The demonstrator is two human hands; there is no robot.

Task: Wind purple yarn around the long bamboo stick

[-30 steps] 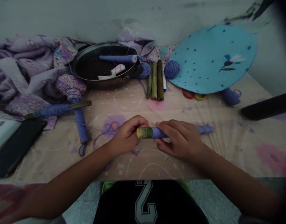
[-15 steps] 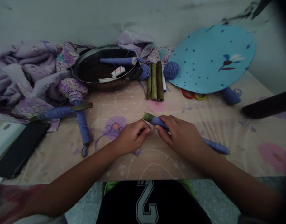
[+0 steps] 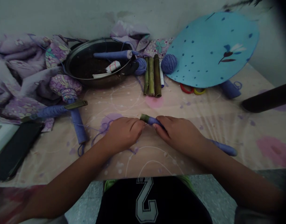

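On the cloth-covered bench (image 3: 143, 161) I log a yarn-wrapped bamboo stick (image 3: 151, 119) lying diagonally, its green end toward the left hand (image 3: 123, 133), fingers together just beside it, while the right hand (image 3: 178, 133) has its fingers clamped around the shaft.

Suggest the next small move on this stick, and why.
Probably wind the loose purple yarn over the bare green tip of the bamboo stick. The right hand grips the wrapped part, the left hand sits at the tip, and that end looks uncovered.

Bamboo stick (image 3: 223, 149) middle hidden, phone (image 3: 16, 149) cut off
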